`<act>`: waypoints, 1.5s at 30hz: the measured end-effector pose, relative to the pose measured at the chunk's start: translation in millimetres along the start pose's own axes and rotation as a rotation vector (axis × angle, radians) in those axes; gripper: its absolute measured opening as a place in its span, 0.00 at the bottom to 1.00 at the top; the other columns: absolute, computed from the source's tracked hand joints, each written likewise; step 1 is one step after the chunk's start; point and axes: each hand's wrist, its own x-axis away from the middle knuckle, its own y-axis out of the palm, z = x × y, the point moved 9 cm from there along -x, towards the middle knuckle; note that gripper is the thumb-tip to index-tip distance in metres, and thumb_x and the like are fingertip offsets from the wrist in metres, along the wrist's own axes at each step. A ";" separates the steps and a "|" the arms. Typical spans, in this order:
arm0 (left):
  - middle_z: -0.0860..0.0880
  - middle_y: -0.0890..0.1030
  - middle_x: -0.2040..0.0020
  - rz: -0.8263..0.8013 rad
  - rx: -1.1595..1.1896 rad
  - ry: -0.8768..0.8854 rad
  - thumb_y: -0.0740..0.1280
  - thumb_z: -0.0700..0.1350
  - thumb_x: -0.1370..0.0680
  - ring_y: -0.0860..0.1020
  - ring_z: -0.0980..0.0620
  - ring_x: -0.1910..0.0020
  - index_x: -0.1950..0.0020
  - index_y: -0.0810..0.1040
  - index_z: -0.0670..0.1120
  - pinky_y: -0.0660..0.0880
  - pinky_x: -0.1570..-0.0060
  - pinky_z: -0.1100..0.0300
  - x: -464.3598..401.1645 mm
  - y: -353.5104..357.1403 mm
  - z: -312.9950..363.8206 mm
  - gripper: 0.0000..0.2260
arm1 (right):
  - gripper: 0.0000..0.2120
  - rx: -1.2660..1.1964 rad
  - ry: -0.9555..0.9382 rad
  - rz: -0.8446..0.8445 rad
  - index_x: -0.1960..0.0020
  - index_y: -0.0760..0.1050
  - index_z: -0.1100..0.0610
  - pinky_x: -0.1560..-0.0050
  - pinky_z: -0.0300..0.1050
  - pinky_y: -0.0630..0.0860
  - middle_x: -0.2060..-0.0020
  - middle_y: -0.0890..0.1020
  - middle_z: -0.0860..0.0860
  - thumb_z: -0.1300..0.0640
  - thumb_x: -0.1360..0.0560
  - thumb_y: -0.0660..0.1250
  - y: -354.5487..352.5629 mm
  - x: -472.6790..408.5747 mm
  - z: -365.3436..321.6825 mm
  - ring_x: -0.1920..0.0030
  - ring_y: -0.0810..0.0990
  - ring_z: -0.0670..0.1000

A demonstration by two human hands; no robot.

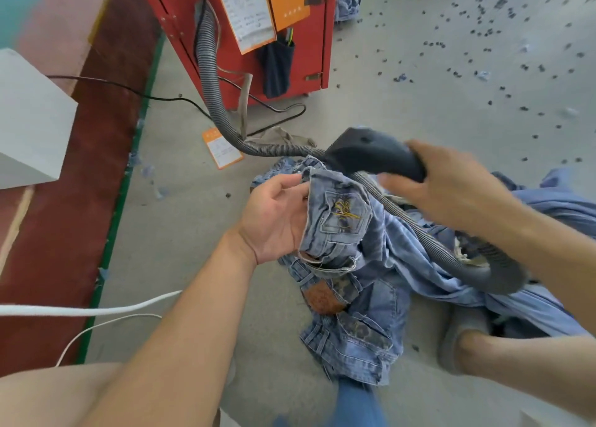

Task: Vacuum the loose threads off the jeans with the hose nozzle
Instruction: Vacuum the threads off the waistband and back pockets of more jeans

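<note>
The left hand (277, 220) pinches the faded blue denim jeans (342, 233) up off the floor, exposing the embroidered pocket (presumably for suction); the right hand (451, 184) grips the dark plastic hose nozzle (371, 154) just above.

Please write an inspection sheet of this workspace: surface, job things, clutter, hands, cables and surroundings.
Surface: grey concrete floor with a green stripe along a dark red strip at left.
Job's things: blue jeans bunched on the floor; dark nozzle just above their top edge, contact unclear; grey ribbed hose running to a red cabinet.
Clutter: many small dark bits scattered on the floor; an orange tag.
Hands: left hand holds a fold of the jeans; right hand grips the nozzle.
Cables: black cable at left; white cord near the left arm.
Surroundings: grey box at left.
</note>
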 end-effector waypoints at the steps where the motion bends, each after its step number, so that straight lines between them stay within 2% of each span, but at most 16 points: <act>1: 0.37 0.78 0.31 0.068 -0.056 0.012 0.54 0.51 0.17 0.77 0.37 0.33 0.26 0.74 0.39 0.75 0.33 0.40 -1.8 -4.9 2.8 0.26 | 0.07 -0.036 0.022 0.036 0.53 0.72 0.37 0.71 0.39 0.69 0.73 0.81 0.43 0.38 0.24 0.69 -11.4 1.0 8.1 0.76 0.78 0.43; 5: 0.39 0.82 0.43 0.503 -0.657 0.072 0.63 0.47 0.25 0.79 0.39 0.40 0.45 0.79 0.42 0.72 0.32 0.38 -4.6 -32.7 23.3 0.12 | 0.09 -0.111 0.075 0.047 0.54 0.73 0.37 0.79 0.44 0.74 0.77 0.80 0.52 0.35 0.27 0.69 -43.4 15.8 32.7 0.81 0.78 0.52; 7: 0.41 0.79 0.50 0.541 -0.712 0.071 0.67 0.45 0.29 0.78 0.43 0.47 0.52 0.75 0.44 0.73 0.39 0.45 -4.0 -36.2 22.2 0.08 | 0.13 -0.083 0.079 0.007 0.52 0.73 0.39 0.83 0.47 0.71 0.78 0.80 0.52 0.33 0.27 0.70 -45.1 21.2 35.3 0.81 0.77 0.53; 10: 0.30 0.79 0.36 0.477 -0.475 0.009 0.65 0.34 0.26 0.79 0.32 0.36 0.36 0.72 0.33 0.74 0.33 0.35 -7.2 -50.2 9.6 0.18 | 0.15 -0.025 0.026 -0.105 0.49 0.73 0.33 0.79 0.45 0.72 0.73 0.81 0.42 0.26 0.28 0.68 -30.9 28.1 24.8 0.79 0.78 0.45; 14: 0.52 0.58 0.17 0.355 -1.177 -0.244 0.76 0.54 0.28 0.62 0.49 0.20 0.16 0.50 0.53 0.64 0.23 0.43 -0.8 -73.5 8.5 0.48 | 0.11 0.108 -0.051 -0.171 0.46 0.69 0.25 0.71 0.44 0.74 0.63 0.81 0.30 0.31 0.26 0.66 -8.6 34.6 17.2 0.66 0.80 0.35; 17: 0.54 0.64 0.22 0.395 -1.317 -0.434 0.83 0.55 0.32 0.70 0.46 0.25 0.16 0.35 0.51 0.74 0.30 0.45 11.4 -95.0 -6.0 0.64 | 0.12 0.060 -0.033 -0.178 0.45 0.69 0.25 0.70 0.43 0.74 0.63 0.81 0.31 0.32 0.28 0.66 -5.8 33.3 19.0 0.68 0.80 0.37; 18: 0.54 0.67 0.27 0.406 -1.334 -0.490 0.83 0.54 0.32 0.74 0.45 0.30 0.16 0.39 0.46 0.76 0.33 0.45 14.7 -104.5 -12.3 0.62 | 0.12 0.040 -0.031 -0.175 0.45 0.69 0.26 0.70 0.43 0.73 0.63 0.81 0.31 0.32 0.28 0.66 -6.4 32.5 19.7 0.68 0.81 0.37; 19: 0.53 0.72 0.32 0.401 -1.372 -0.553 0.82 0.55 0.31 0.78 0.44 0.36 0.18 0.55 0.41 0.78 0.36 0.46 18.2 -113.3 -17.9 0.52 | 0.13 0.026 -0.033 -0.171 0.45 0.70 0.26 0.70 0.43 0.73 0.63 0.81 0.31 0.32 0.28 0.66 -7.1 32.1 19.8 0.68 0.81 0.37; 20: 0.51 0.80 0.41 0.370 -1.428 -0.629 0.80 0.57 0.29 0.82 0.44 0.45 0.30 0.74 0.39 0.80 0.43 0.49 23.2 -119.7 -23.4 0.35 | 0.13 0.019 -0.037 -0.168 0.44 0.70 0.27 0.69 0.43 0.73 0.63 0.82 0.31 0.32 0.28 0.66 -7.5 31.8 19.6 0.68 0.81 0.37; 21: 0.49 0.82 0.52 0.364 -1.497 -0.684 0.77 0.59 0.26 0.83 0.46 0.55 0.47 0.79 0.40 0.79 0.51 0.53 28.7 -126.7 -26.0 0.23 | 0.13 0.018 -0.037 -0.168 0.44 0.71 0.28 0.69 0.44 0.74 0.63 0.82 0.31 0.31 0.28 0.66 -7.1 31.9 19.7 0.68 0.81 0.37; 22: 0.48 0.80 0.58 0.370 -1.535 -0.695 0.73 0.61 0.23 0.79 0.47 0.61 0.55 0.77 0.41 0.75 0.56 0.55 31.9 -131.9 -25.5 0.22 | 0.14 0.024 -0.038 -0.169 0.44 0.71 0.29 0.69 0.45 0.74 0.64 0.82 0.31 0.31 0.28 0.66 -6.7 31.8 20.2 0.68 0.81 0.37; 25: 0.47 0.83 0.57 0.445 -1.182 -0.392 0.68 0.57 0.19 0.81 0.50 0.58 0.55 0.80 0.39 0.73 0.55 0.58 27.1 -124.8 -15.8 0.20 | 0.14 0.034 -0.056 -0.176 0.45 0.72 0.29 0.67 0.45 0.74 0.63 0.82 0.31 0.29 0.28 0.65 -8.6 33.3 17.8 0.66 0.80 0.36; 27: 0.45 0.87 0.46 0.510 -0.677 -0.144 0.67 0.52 0.17 0.86 0.52 0.52 0.45 0.85 0.43 0.80 0.53 0.60 24.5 -113.6 -3.7 0.13 | 0.14 0.025 -0.073 -0.171 0.45 0.71 0.28 0.67 0.43 0.73 0.63 0.81 0.30 0.27 0.29 0.64 -12.7 35.4 14.1 0.65 0.80 0.36; 29: 0.42 0.85 0.39 0.426 -0.426 0.009 0.70 0.53 0.19 0.85 0.47 0.44 0.35 0.81 0.42 0.83 0.49 0.55 20.3 -96.9 10.6 0.19 | 0.13 0.031 -0.089 -0.152 0.45 0.71 0.29 0.66 0.44 0.73 0.63 0.81 0.31 0.29 0.28 0.65 -16.5 37.2 12.3 0.64 0.80 0.36; 33: 0.42 0.85 0.41 0.319 -0.443 0.135 0.74 0.40 0.24 0.84 0.47 0.46 0.32 0.78 0.40 0.82 0.52 0.55 13.0 -70.7 25.0 0.20 | 0.13 0.039 -0.121 -0.116 0.44 0.72 0.29 0.66 0.44 0.74 0.62 0.82 0.32 0.31 0.27 0.67 -22.0 38.3 9.8 0.63 0.81 0.36; 45: 0.43 0.85 0.43 0.347 -0.181 0.251 0.58 0.38 0.15 0.86 0.48 0.49 0.35 0.79 0.47 0.84 0.52 0.52 4.4 -54.7 21.9 0.14 | 0.07 0.034 -0.136 -0.240 0.52 0.74 0.38 0.67 0.37 0.71 0.61 0.80 0.34 0.39 0.24 0.70 17.1 20.9 1.0 0.62 0.79 0.42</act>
